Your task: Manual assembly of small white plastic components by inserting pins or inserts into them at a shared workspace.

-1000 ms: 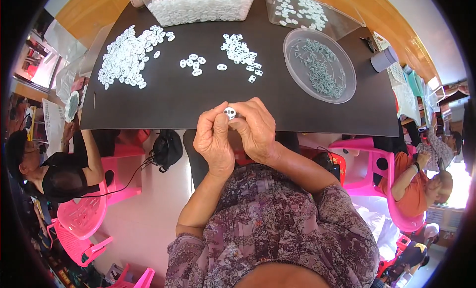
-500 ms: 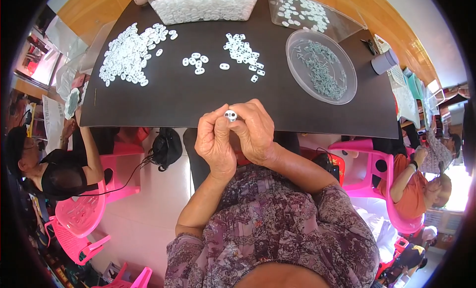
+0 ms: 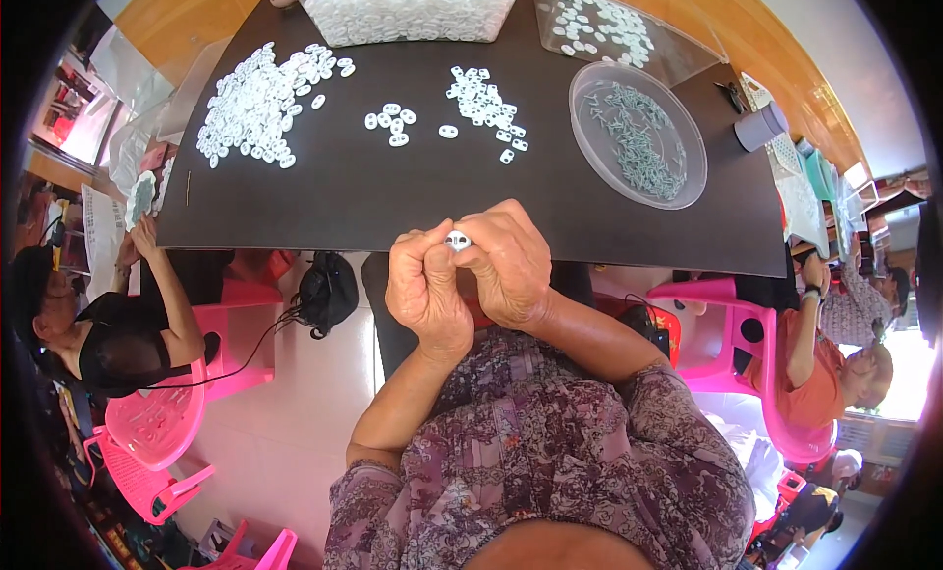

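Observation:
Just above the table's near edge, my left hand (image 3: 426, 287) and my right hand (image 3: 508, 261) meet, fingertips pinched on one small white plastic piece with two dark holes (image 3: 458, 240). Fingers cover its sides. Beyond them on the dark table lie a single white oval piece (image 3: 448, 132), a small cluster of white oval pieces (image 3: 391, 123) and a loose pile of smaller white two-hole pieces (image 3: 484, 104). A large heap of white oval pieces (image 3: 250, 107) spreads at the left. To the right sits a round clear dish (image 3: 586, 138) holding many small grey-green screw-like pieces (image 3: 643, 148).
At the far edge stand a clear bin of white pieces (image 3: 413, 15) and a clear tray (image 3: 678, 67) with scattered white ones. A grey cup-like container (image 3: 761, 127) and a dark tool (image 3: 731, 96) lie far right. People sit on pink chairs (image 3: 722, 315) at both sides.
My hands have shifted slightly down and right, still pinching the white piece, which is now tilted differently. At left, the other person's arm has moved.

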Demonstrator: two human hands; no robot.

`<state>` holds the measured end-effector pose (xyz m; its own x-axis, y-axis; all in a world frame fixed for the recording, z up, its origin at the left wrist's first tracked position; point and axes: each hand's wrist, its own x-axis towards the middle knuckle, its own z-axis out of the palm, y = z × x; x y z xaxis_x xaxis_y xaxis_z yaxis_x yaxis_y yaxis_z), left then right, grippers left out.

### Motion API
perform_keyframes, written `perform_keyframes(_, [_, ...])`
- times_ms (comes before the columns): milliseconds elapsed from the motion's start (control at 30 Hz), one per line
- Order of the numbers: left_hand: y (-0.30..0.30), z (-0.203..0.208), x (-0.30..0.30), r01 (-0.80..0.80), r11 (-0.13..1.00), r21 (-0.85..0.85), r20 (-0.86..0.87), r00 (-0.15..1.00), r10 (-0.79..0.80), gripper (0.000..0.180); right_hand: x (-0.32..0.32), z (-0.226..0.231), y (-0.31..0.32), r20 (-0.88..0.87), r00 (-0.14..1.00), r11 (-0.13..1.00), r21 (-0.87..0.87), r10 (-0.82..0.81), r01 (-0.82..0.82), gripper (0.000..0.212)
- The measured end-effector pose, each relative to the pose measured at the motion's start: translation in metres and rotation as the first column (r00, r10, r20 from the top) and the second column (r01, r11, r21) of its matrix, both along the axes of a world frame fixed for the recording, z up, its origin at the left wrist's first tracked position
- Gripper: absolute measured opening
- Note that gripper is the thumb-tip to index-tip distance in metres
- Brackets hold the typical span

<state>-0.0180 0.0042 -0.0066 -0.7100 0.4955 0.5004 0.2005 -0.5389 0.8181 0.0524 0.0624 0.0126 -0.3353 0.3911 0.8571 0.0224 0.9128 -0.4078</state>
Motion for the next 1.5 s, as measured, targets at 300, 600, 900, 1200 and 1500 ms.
perform_keyframes(300, [0.007,-0.004,-0.002,-0.105,0.994,-0.04,-0.119,0.988,0.1,0.014,-0.004,-0.003,0.001,-0.017,1.0,0.999,-0.029,-0.012,0.012,0.013])
perform_keyframes(600, [0.038,0.0,-0.028,0.091,0.943,-0.32,-0.168,0.974,-0.151,0.017,0.032,-0.002,0.029,0.134,0.988,0.956,-0.273,-0.073,0.108,0.012])
perform_keyframes(900, [0.115,-0.005,-0.064,-0.352,0.889,-0.293,-0.924,0.345,-0.167,0.023,0.071,0.051,0.088,0.215,0.949,0.923,-0.259,-0.231,0.284,0.011])
perform_keyframes(1200, [0.12,0.002,-0.068,-0.303,0.881,-0.364,-0.886,0.404,-0.227,0.011,0.076,0.113,0.239,0.231,0.813,0.823,-0.078,-0.535,0.563,0.017])
perform_keyframes(1500, [0.113,0.0,-0.066,-0.334,0.857,-0.393,-0.883,0.398,-0.25,0.014,0.064,0.089,0.243,0.303,0.72,0.781,0.253,-0.624,0.571,0.019])
